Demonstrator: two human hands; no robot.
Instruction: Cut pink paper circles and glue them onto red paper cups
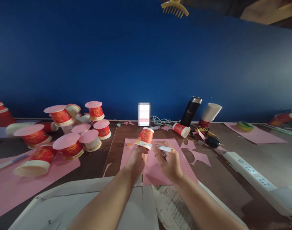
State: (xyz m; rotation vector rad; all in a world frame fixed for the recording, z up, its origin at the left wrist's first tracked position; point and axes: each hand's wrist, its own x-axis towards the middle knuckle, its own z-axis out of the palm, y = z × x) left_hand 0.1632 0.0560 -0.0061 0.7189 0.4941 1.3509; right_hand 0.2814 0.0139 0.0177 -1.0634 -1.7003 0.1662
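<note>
Near the middle of the table my left hand (137,160) is wrapped round the lower end of a red paper cup (146,135) with gold print. The cup is tilted, with its pale rim towards me. My right hand (170,163) grips a white marker (164,148) with an orange end, its other end close to or touching the cup's rim; contact is hard to make out. Both hands are above a pink paper sheet (157,172). A small orange cap (129,144) lies on that sheet, left of the cup.
Several upturned cups topped with pink paper discs (66,141) crowd the left side. Pink offcuts (200,157), a cup on its side (181,130), a black flask (190,111) and a power strip (252,174) lie to the right. A blue wall (146,64) rises behind.
</note>
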